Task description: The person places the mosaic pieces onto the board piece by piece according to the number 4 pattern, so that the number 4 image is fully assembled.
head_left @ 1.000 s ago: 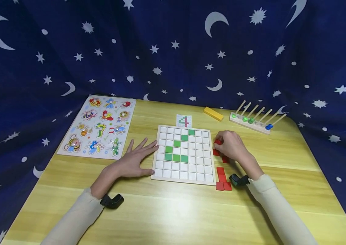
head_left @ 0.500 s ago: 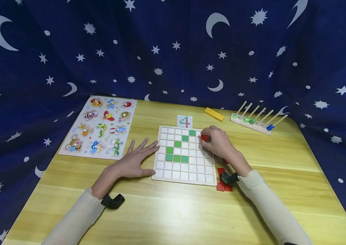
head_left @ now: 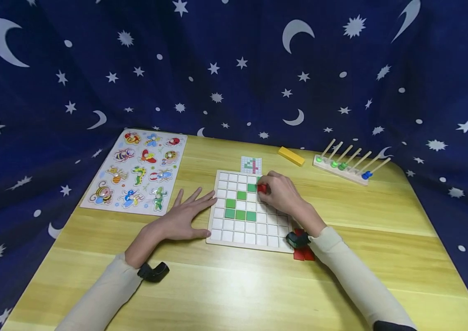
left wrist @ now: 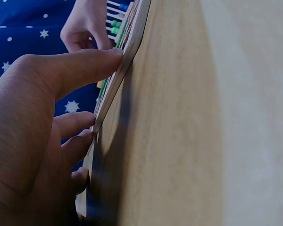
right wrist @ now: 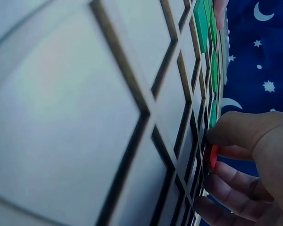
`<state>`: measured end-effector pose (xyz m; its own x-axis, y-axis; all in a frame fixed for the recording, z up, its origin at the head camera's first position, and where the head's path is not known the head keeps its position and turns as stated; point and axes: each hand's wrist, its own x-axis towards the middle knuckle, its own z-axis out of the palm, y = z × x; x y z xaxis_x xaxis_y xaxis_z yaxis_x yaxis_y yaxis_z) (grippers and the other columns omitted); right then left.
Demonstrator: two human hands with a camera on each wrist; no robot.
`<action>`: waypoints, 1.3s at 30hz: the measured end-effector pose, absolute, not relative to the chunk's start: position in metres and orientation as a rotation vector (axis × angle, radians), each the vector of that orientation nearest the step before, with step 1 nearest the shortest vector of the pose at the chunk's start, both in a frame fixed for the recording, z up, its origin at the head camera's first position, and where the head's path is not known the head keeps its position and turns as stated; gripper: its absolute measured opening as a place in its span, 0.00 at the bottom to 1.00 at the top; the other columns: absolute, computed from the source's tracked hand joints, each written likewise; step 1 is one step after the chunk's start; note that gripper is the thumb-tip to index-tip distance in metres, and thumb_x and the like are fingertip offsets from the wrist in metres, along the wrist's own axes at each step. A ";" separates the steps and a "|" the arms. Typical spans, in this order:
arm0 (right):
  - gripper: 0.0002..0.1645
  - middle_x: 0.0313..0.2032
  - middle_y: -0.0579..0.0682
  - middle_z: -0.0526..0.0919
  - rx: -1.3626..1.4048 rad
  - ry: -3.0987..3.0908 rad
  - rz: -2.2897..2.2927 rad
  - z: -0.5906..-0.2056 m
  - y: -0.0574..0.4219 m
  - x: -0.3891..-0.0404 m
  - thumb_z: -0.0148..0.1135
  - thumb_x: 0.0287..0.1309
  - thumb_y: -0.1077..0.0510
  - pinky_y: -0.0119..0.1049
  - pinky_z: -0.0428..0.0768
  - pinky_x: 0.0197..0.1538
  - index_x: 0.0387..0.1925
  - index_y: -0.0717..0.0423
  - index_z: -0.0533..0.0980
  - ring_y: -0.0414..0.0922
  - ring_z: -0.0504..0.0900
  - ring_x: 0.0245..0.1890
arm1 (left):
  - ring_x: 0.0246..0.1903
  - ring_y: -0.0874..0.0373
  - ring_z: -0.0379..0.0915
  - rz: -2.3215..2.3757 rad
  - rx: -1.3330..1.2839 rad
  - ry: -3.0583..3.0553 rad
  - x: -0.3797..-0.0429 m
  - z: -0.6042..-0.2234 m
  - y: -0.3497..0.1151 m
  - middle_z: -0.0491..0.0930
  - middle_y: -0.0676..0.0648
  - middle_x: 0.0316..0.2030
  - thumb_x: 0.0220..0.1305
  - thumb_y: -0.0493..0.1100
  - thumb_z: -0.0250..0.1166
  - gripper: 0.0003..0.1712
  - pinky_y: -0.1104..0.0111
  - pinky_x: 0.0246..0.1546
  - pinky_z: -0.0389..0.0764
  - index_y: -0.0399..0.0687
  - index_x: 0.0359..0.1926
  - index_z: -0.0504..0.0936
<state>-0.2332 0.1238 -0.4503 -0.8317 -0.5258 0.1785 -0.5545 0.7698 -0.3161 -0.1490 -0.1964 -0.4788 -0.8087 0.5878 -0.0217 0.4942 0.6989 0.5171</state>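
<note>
Right hand (head_left: 280,193) pinches red tile (head_left: 262,189) at board's (head_left: 242,245) far part, beside green tile (head_left: 252,187); seating unclear. Left hand (head_left: 181,219) spread, touching board's left edge — brace there, align tile edges, lower flat.

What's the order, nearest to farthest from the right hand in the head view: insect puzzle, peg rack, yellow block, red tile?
1. Red tile: pinched in the right hand.
2. Yellow block: just beyond it.
3. Peg rack: beyond and to the right.
4. Insect puzzle: over at far left.
</note>
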 end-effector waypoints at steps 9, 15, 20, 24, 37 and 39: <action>0.13 0.31 0.51 0.79 0.871 -2.900 0.544 -0.448 0.122 -0.232 0.71 0.52 0.63 0.41 0.73 0.29 0.42 0.57 0.86 0.46 0.73 0.28 | 0.77 0.47 0.32 0.729 0.886 2.731 -0.149 -0.480 -0.196 0.47 0.53 0.78 0.59 0.65 0.68 0.52 0.39 0.69 0.23 0.56 0.78 0.57; 0.12 0.33 0.52 0.82 0.856 -2.902 0.556 -0.446 0.124 -0.230 0.71 0.54 0.63 0.43 0.77 0.32 0.41 0.57 0.86 0.46 0.76 0.30 | 0.77 0.47 0.32 0.729 0.894 2.731 -0.149 -0.479 -0.195 0.47 0.53 0.78 0.59 0.65 0.68 0.52 0.39 0.69 0.23 0.56 0.78 0.57; 0.11 0.35 0.52 0.82 0.853 -2.915 0.556 -0.446 0.124 -0.230 0.70 0.54 0.63 0.43 0.77 0.32 0.41 0.57 0.86 0.46 0.76 0.31 | 0.77 0.47 0.32 0.723 0.893 2.736 -0.149 -0.479 -0.196 0.47 0.54 0.78 0.59 0.65 0.68 0.52 0.39 0.69 0.23 0.57 0.78 0.57; 0.10 0.35 0.53 0.81 0.857 -2.922 0.553 -0.446 0.124 -0.230 0.70 0.54 0.64 0.41 0.75 0.31 0.40 0.57 0.87 0.46 0.74 0.29 | 0.77 0.46 0.32 0.736 0.894 2.735 -0.149 -0.479 -0.195 0.48 0.53 0.78 0.58 0.65 0.68 0.52 0.38 0.69 0.23 0.56 0.78 0.57; 0.11 0.36 0.52 0.82 0.873 -2.934 0.581 -0.443 0.129 -0.226 0.67 0.57 0.66 0.38 0.76 0.31 0.41 0.56 0.87 0.45 0.75 0.30 | 0.77 0.47 0.32 0.737 0.867 2.731 -0.147 -0.480 -0.194 0.48 0.54 0.78 0.58 0.65 0.69 0.52 0.39 0.69 0.22 0.57 0.78 0.57; 0.11 0.37 0.52 0.83 0.871 -2.930 0.593 -0.444 0.131 -0.226 0.67 0.58 0.67 0.38 0.77 0.31 0.42 0.56 0.88 0.44 0.76 0.31 | 0.77 0.47 0.33 0.736 0.873 2.729 -0.148 -0.480 -0.193 0.48 0.54 0.78 0.58 0.65 0.68 0.52 0.39 0.69 0.22 0.57 0.78 0.57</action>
